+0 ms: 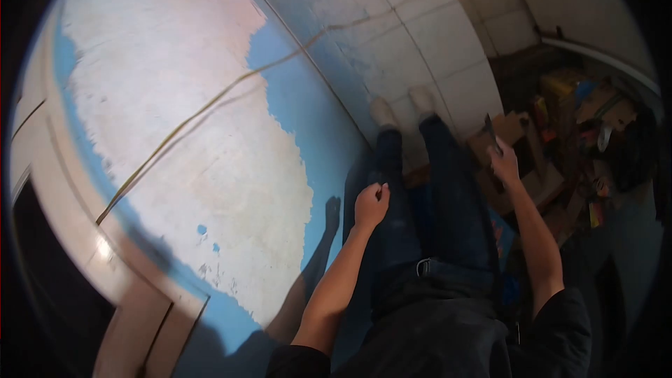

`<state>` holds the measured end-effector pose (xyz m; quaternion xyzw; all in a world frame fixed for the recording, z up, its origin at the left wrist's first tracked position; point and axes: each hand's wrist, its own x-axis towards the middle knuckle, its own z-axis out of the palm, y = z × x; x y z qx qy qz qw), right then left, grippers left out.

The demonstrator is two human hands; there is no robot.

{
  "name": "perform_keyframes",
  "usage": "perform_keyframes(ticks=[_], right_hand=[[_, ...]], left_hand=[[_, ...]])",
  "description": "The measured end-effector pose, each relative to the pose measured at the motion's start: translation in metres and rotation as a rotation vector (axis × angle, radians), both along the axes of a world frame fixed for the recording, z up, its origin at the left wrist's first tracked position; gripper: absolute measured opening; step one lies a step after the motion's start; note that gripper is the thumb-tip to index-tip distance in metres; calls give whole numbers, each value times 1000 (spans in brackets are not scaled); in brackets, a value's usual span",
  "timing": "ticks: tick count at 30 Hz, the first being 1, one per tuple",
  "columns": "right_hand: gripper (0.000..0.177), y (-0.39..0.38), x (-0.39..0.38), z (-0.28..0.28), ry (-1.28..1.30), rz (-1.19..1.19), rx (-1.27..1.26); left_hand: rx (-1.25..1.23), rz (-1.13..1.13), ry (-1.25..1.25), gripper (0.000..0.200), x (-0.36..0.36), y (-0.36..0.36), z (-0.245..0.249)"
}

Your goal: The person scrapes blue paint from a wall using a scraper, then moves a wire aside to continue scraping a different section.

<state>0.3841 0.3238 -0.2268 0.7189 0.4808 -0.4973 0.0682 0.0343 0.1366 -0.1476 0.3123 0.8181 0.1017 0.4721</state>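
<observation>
My left hand (pixel 372 206) is curled closed in front of my thigh, near the blue wall. A small dark spot shows at its fingers, too small to make out. My right hand (pixel 504 162) is closed around a dark scraper (pixel 490 128), held with its thin blade pointing up and away from me. To my left, the blue-painted wall (pixel 343 157) carries a large whitish bare patch (pixel 210 168) with ragged edges. A few small blue flecks remain inside the patch, and my arm's shadow falls beside it.
A yellowish cable (pixel 189 120) runs across the wall. Pale trim (pixel 77 189) borders a dark opening at left. Under my feet is a light tiled surface (pixel 420 28). Cardboard boxes (pixel 514 136) and jumbled items (pixel 595 119) are piled at right.
</observation>
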Motion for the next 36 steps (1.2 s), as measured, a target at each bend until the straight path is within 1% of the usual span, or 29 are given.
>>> perform_keyframes(ticks=[1, 2, 3, 4, 6, 8, 10, 12, 13, 15, 16, 17, 18, 20, 23, 25, 26, 28, 31, 34, 36], right_hand=[[46, 5, 5, 21, -22, -77, -48], [46, 14, -1, 59, -12, -203, -165], [43, 9, 8, 69, 2, -244, -170], [40, 0, 20, 70, 15, -282, -180], [37, -17, 52, 57, 32, -193, -250], [33, -62, 105, 10, 42, 43, -27], [41, -65, 97, 63, 40, 72, 35], [45, -85, 105, 81, -24, 8, -63], [45, -100, 119, 82, 5, 54, -18], [44, -101, 130, 92, 11, 72, -64], [43, -101, 133, 100, -15, 42, -158], [42, -100, 136, 107, -45, 12, -253], [41, -97, 141, 105, -61, 44, -231], [42, -102, 180, 66, -100, 106, -197], [62, -84, 197, 45, -46, 164, 77], [62, -59, 189, 52, 132, 100, 68], [60, -38, 157, 86, 141, -14, -42], [57, 16, 69, 179, 128, -254, -244], [47, 50, 21, 195, 102, -263, -407], [38, 70, -34, 193, 115, -211, -477], [39, 80, -73, 184, 102, -197, -495]], left_hand=[[21, 56, 8, 43, -4, 5, 12], [44, 114, 14, 45, -8, 9, 23], [66, 175, 16, 47, -12, 12, 34], [72, 188, 45, 48, -17, 15, 44], [70, 220, 101, 50, -27, 14, 65], [76, 248, 152, 50, -35, 7, 79], [85, 284, 191, 50, -42, -1, 91], [98, 330, 218, 50, -45, -9, 106], [90, 376, 207, 49, -45, -10, 116], [118, 385, 243, 49, -46, -21, 120], [125, 388, 260, 48, -47, -27, 122], [63, 403, 252, 51, -47, -32, 123], [83, 423, 267, 49, -46, -35, 122], [111, 461, 291, 46, -40, -44, 119], [160, 480, 282, 39, -31, -53, 120], [153, 473, 275, 36, -27, -55, 121], [148, 465, 267, 35, -27, -54, 121], [99, 498, 199, 35, -30, -53, 116], [47, 508, 164, 33, -48, -35, 115], [48, 558, 128, 30, -65, -25, 101], [73, 577, 81, 27, -78, -19, 88]])
